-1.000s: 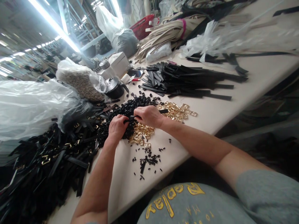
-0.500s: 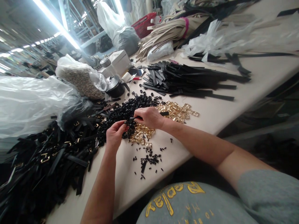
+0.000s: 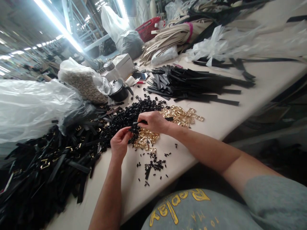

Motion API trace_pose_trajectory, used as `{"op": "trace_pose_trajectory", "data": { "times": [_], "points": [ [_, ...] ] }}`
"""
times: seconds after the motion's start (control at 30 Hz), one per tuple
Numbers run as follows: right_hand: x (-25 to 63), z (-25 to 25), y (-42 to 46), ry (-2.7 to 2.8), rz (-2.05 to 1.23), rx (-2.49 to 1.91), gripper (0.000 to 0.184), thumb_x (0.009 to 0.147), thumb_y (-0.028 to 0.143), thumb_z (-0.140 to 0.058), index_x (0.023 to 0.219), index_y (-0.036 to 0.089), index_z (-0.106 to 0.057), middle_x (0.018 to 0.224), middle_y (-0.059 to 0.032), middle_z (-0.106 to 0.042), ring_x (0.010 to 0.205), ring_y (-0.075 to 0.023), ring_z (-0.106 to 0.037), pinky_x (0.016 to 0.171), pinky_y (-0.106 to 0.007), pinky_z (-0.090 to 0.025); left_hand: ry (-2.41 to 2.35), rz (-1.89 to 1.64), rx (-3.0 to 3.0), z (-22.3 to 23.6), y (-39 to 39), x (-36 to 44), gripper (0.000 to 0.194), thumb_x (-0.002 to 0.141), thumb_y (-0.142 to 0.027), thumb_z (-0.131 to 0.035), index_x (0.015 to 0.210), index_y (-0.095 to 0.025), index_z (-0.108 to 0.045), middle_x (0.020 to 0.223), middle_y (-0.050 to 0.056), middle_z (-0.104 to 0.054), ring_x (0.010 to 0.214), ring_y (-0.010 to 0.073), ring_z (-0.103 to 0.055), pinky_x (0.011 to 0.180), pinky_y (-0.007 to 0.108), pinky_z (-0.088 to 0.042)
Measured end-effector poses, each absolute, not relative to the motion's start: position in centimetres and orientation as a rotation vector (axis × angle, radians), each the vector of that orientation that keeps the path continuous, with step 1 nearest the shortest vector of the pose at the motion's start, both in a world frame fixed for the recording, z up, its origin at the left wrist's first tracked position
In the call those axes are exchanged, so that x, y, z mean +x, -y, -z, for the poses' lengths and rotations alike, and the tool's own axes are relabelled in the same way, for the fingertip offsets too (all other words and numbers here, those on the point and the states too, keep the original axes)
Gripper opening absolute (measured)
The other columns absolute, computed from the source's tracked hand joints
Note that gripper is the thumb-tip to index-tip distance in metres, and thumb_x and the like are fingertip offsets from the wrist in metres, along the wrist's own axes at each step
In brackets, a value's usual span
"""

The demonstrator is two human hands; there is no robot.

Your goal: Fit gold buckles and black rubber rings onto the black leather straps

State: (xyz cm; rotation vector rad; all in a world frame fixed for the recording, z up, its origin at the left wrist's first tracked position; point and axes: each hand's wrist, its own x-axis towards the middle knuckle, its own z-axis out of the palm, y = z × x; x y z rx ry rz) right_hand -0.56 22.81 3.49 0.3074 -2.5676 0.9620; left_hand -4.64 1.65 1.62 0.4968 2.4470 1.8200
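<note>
Over the broad, pale, smooth desk (image 3: 216,118), the right hand (image 3: 153,122) has its fingers curled closed round a flat black strap (image 3: 169,118), its end beside square gold metal buckles (image 3: 178,114); the left hand's (image 3: 119,142) fingertips pinch a small black piece (image 3: 131,130), too blurred to identify.

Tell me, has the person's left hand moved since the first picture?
Yes: judged against the lidded black pot, the left hand has shifted away from it, toward the near edge of the table.

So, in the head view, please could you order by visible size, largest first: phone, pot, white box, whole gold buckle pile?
1. Gold buckle pile
2. Pot and white box, too alike to rank
3. Phone
</note>
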Motion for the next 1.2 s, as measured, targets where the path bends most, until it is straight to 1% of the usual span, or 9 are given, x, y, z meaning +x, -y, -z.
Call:
{"op": "trace_pose_trajectory", "data": {
  "times": [0.17,0.3,0.43,0.53,0.63,0.7,0.83,0.97,1.2],
  "points": [
    [0.0,-3.7,-21.8,2.555,-1.097,0.43,0.011,0.084,0.022,-0.061,0.085,0.016,-0.069,0.08,-0.0015,-0.069,0.07,-0.0094,-0.052,0.063,-0.022,-0.032,-2.349,-2.068,0.399,-1.4,-2.4,-3.0,0.029,0.074,-0.035,-0.077,0.098,-0.018,-0.074,0.083,0.003,-0.073,0.068,0.0139,-0.069,0.071,0.027,-0.058],
    [0.1,-3.7,-21.6,2.553,-1.162,0.451,0.011,0.082,0.023,-0.062,0.085,0.016,-0.07,0.079,-0.0014,-0.068,0.069,-0.0089,-0.052,0.064,-0.021,-0.032,-2.29,-2.146,0.345,-1.3,-2.4,-2.8,0.028,0.072,-0.033,-0.078,0.096,-0.018,-0.074,0.081,0.003,-0.072,0.069,0.0141,-0.07,0.072,0.027,-0.058],
    [0.1,-3.6,-21.6,2.56,-1.258,0.432,0.012,0.082,0.024,-0.062,0.085,0.016,-0.07,0.076,0.0,-0.067,0.066,-0.0073,-0.051,0.063,-0.02,-0.032,-2.101,-2.242,0.208,-1.3,-2.6,-2.8,0.038,0.066,-0.033,-0.083,0.099,-0.019,-0.072,0.086,0.003,-0.072,0.07,0.0136,-0.07,0.072,0.027,-0.058],
    [0.0,-3.5,-21.7,2.573,-1.294,0.437,0.012,0.082,0.024,-0.062,0.084,0.015,-0.07,0.075,0.0004,-0.066,0.064,-0.0063,-0.05,0.062,-0.02,-0.032,-1.976,-2.294,0.086,-1.3,-2.8,-2.7,0.042,0.059,-0.032,-0.087,0.094,-0.018,-0.072,0.086,0.003,-0.072,0.07,0.0134,-0.07,0.069,0.024,-0.057],
    [-0.1,-3.3,-21.6,2.579,-1.278,0.473,0.012,0.082,0.026,-0.063,0.084,0.015,-0.07,0.074,0.0004,-0.066,0.064,-0.0064,-0.05,0.061,-0.02,-0.032,-1.904,-2.319,0.016,-1.4,-2.9,-2.8,0.038,0.055,-0.033,-0.089,0.085,-0.016,-0.072,0.083,0.005,-0.073,0.072,0.0138,-0.07,0.068,0.022,-0.057],
    [-0.1,-3.2,-21.5,2.576,-1.249,0.485,0.013,0.083,0.027,-0.063,0.083,0.016,-0.07,0.074,0.0003,-0.067,0.065,-0.0066,-0.051,0.061,-0.02,-0.031,-1.869,-2.324,0.0,-1.5,-2.9,-2.8,0.038,0.053,-0.033,-0.09,0.083,-0.016,-0.073,0.082,0.005,-0.074,0.072,0.0136,-0.071,0.068,0.022,-0.056],
    [-0.1,-3.0,-21.4,2.557,-1.183,0.469,0.012,0.083,0.025,-0.063,0.084,0.016,-0.07,0.076,-0.0003,-0.068,0.066,-0.0075,-0.052,0.061,-0.02,-0.032,-1.814,-2.317,-0.015,-1.4,-2.7,-2.8,0.041,0.055,-0.037,-0.09,0.087,-0.017,-0.075,0.082,0.006,-0.075,0.071,0.0139,-0.071,0.068,0.022,-0.057],
    [0.0,-3.1,-21.3,2.523,-1.118,0.458,0.01,0.083,0.023,-0.061,0.083,0.016,-0.069,0.078,-0.0009,-0.068,0.069,-0.0088,-0.053,0.063,-0.02,-0.033,-1.808,-2.306,0.012,-1.3,-2.6,-2.7,0.044,0.058,-0.038,-0.089,0.095,-0.018,-0.075,0.092,0.008,-0.076,0.077,0.0153,-0.072,0.074,0.025,-0.058],
    [0.1,-2.9,-21.2,2.528,-0.989,0.564,0.01,0.086,0.022,-0.058,0.087,0.016,-0.067,0.086,-0.002,-0.07,0.075,-0.0106,-0.058,0.065,-0.021,-0.035,-1.86,-2.264,0.053,-1.4,-2.8,-2.4,0.043,0.056,-0.035,-0.09,0.092,-0.018,-0.076,0.092,0.007,-0.075,0.077,0.0141,-0.071,0.076,0.024,-0.057]
  ]
}}
